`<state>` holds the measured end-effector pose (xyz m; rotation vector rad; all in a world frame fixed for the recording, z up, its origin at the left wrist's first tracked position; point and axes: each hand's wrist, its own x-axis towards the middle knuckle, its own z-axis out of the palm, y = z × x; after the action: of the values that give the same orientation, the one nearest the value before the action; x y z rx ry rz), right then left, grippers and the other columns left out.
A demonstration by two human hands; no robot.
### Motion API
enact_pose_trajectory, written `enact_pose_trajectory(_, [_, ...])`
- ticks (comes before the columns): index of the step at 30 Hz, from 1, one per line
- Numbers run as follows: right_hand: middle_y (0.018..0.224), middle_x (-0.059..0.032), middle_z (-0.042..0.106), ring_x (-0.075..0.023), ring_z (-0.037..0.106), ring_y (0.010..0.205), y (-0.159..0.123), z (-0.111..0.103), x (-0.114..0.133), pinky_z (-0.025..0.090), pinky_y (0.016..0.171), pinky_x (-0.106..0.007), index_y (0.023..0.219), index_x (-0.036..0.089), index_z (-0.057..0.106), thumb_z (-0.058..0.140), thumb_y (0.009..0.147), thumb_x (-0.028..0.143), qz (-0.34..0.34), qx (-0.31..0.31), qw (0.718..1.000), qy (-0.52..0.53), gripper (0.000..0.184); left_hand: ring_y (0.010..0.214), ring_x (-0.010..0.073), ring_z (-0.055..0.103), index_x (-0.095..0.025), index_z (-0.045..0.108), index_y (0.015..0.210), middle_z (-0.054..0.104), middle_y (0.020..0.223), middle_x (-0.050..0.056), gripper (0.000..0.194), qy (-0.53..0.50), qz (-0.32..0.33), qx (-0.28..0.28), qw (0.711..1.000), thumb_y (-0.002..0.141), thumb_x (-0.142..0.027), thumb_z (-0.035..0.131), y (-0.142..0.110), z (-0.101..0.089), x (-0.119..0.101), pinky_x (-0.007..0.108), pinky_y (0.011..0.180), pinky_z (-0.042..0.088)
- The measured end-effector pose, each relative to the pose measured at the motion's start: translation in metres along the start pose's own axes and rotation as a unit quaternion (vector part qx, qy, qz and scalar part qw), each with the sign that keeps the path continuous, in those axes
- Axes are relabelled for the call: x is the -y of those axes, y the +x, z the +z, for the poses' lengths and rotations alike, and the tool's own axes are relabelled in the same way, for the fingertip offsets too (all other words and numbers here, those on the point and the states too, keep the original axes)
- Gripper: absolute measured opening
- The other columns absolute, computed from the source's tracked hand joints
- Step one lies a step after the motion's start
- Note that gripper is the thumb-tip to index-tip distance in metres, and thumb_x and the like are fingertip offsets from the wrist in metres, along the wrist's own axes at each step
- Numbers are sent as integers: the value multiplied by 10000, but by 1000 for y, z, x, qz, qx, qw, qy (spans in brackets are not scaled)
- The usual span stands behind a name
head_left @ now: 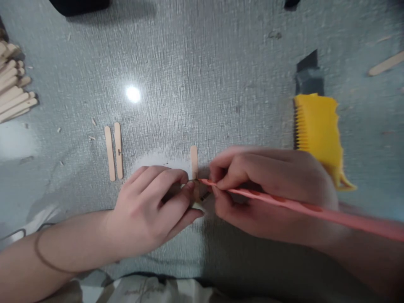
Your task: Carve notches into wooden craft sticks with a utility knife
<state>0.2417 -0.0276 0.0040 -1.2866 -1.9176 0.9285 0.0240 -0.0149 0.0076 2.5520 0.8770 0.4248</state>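
My right hand (pixel 271 189) grips a pink pencil (pixel 277 201) near its tip, which meets a wooden craft stick (pixel 194 160). The stick stands upright in view, its upper end bare and its lower part mostly covered by fingers. My left hand (pixel 154 202) is closed beside the stick, thumb and fingers pressed at its middle by the pencil tip. Something pale yellow-green shows under the left fingertips; I cannot make out what it is. Left of that hand, two more craft sticks (pixel 110 153) lie side by side, the right one with a dark pencil mark.
A pile of craft sticks (pixel 14 90) lies at the far left. On the right are a yellow packet with a jagged edge (pixel 320 130), a dark strip (pixel 309 75) and a lone stick (pixel 386 63). Wood slivers dot the grey textured table (pixel 202 84). A black object (pixel 78 5) sits at the top left.
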Motion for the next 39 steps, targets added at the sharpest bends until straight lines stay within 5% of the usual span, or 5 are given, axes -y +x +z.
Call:
enact_pose_trajectory(14, [734,50,647,-114,624,570,2,-3,-1,468,454,-248,724,256,466,607,736,82,34,-21,999,29,224,878,175,635,-168,676,962,683,981,55,294,4,-5,15,1000,875,-446,706,-1,-1,0,328,754,550])
enact_pose_trajectory(39, [753,28,658,-79,610,623,0,1,-3,501,547,-208,737,233,485,616,742,64,-23,-4,999,23,214,878,191,631,-160,682,1020,686,988,64,331,2,3,9,1000,850,-439,737,-3,2,1,345,739,542])
